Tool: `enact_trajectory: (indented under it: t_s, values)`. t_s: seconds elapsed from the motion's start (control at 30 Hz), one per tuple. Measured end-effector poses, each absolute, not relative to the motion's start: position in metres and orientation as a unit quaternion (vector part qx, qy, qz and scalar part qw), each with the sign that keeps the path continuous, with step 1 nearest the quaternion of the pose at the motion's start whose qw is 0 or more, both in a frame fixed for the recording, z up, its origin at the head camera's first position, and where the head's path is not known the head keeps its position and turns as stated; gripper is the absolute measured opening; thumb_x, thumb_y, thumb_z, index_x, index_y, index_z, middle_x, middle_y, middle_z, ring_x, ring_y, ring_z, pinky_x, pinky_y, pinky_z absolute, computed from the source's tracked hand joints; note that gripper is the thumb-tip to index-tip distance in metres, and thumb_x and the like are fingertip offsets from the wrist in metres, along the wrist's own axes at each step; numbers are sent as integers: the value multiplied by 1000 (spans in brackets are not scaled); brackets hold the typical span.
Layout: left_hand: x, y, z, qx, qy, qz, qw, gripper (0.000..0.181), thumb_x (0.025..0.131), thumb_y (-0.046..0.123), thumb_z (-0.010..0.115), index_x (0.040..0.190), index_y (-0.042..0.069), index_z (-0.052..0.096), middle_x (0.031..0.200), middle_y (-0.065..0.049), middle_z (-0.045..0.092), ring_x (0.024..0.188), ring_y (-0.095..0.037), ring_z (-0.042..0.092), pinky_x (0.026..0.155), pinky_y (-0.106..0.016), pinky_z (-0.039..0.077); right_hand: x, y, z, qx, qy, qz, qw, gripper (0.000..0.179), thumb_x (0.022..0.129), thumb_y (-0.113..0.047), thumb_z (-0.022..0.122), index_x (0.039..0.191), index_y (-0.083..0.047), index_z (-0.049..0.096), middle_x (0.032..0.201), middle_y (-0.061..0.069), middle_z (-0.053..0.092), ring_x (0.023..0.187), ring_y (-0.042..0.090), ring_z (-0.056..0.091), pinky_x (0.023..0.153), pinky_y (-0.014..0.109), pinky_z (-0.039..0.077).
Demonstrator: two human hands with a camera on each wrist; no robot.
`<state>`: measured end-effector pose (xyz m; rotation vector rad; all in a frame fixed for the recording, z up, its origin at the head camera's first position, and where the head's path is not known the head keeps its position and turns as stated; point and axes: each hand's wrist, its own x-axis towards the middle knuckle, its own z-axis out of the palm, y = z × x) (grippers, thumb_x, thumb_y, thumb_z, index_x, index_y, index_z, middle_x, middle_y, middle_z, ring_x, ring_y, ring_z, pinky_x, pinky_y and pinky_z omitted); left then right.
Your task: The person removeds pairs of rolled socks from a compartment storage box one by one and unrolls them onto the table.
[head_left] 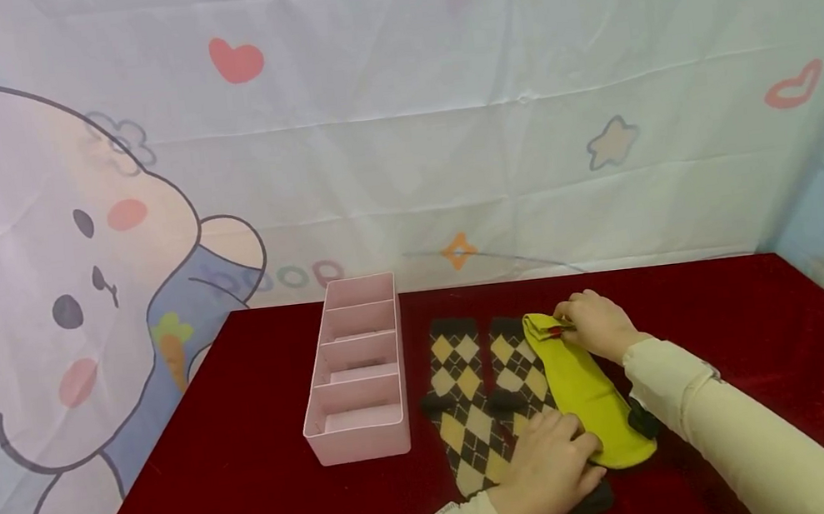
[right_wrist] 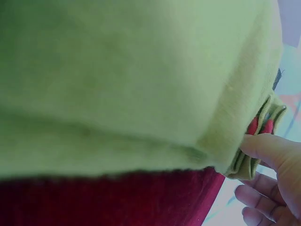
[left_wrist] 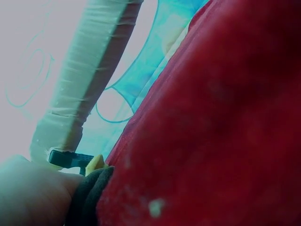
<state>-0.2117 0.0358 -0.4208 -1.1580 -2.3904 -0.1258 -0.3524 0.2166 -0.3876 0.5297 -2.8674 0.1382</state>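
A yellow-green sock point(head_left: 588, 389) lies aslant over the right one of two argyle socks, with its cuff folded over at the far end. My right hand point(head_left: 596, 325) pinches that folded cuff; in the right wrist view the thumb point(right_wrist: 265, 148) presses on its layers, and red bits show between them. My left hand point(head_left: 547, 465) rests on the lower part of the right argyle sock point(head_left: 515, 363), beside the yellow-green sock's edge. The left argyle sock point(head_left: 461, 403) lies flat next to it. In the left wrist view, dark fabric point(left_wrist: 89, 197) sits by the left hand.
A pink box point(head_left: 359, 442) with several compartments in a row stands left of the socks. Dark red cloth point(head_left: 250, 441) covers the table. A printed fabric backdrop point(head_left: 443, 120) hangs behind the table's far edge.
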Motion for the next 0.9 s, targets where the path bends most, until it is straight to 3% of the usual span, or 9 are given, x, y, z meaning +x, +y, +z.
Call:
enact_trajectory:
  t_s: [0.5,0.7,0.9]
  values:
    - [-214,35,-421,-428,-871,-45,238,17,85,44,68,93,30,70,87,14,56,80,-2,49,75,-15,35,-364,219,-379,155,-980,75,103,20,88,-13,65,102,-1,71,94,13,69,85,27,59,77,41,52]
    - [-212,35,-421,-431,-863,-43,258,17,84,44,70,92,29,70,86,13,56,80,-2,49,76,-15,36,-367,222,-367,151,-981,55,112,15,89,-13,63,98,-2,71,79,9,68,66,19,51,62,33,46]
    - [-212,36,-421,-428,-864,-43,261,19,83,44,70,92,28,69,86,13,56,81,-2,50,77,-15,37,-370,229,-358,130,-986,54,87,11,89,-13,63,82,-5,67,67,4,60,61,17,46,56,29,39]
